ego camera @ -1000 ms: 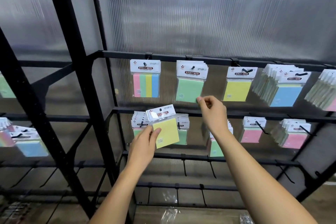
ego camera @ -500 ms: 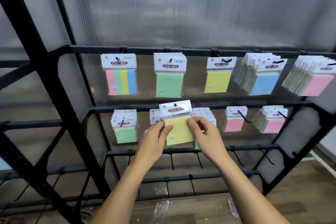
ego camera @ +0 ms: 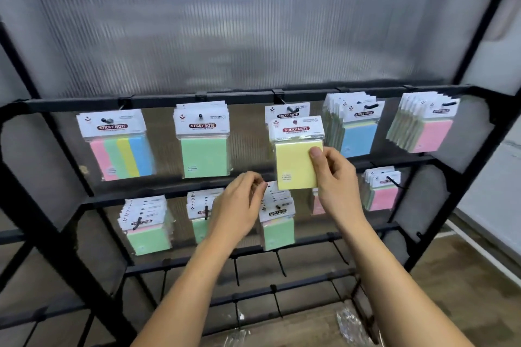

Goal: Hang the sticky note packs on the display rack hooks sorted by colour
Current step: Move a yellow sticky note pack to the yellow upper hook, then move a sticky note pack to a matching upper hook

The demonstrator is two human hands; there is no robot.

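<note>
My right hand (ego camera: 337, 177) pinches a yellow sticky note pack (ego camera: 294, 158) by its right edge and holds it up in front of another pack (ego camera: 286, 113) hanging on the third hook (ego camera: 291, 109) of the upper rail. My left hand (ego camera: 241, 207) hovers lower left of the pack with fingers loosely curled, holding nothing. On the upper rail hang a multicolour pack (ego camera: 119, 146), green packs (ego camera: 203, 144), blue packs (ego camera: 355, 127) and pink packs (ego camera: 425, 124). The lower rail carries green packs (ego camera: 146, 225) and pink packs (ego camera: 382, 191).
The black metal rack (ego camera: 70, 166) has a ribbed translucent back panel (ego camera: 225, 31). Bare hooks (ego camera: 280, 263) stick out from the two lowest rails. Crumpled clear wrapping (ego camera: 351, 327) lies on the wooden floor at the bottom right.
The yellow pack passed from my left hand to my right hand and rose to the right, up to the upper rail's third hook. My left hand let go and stayed lower.
</note>
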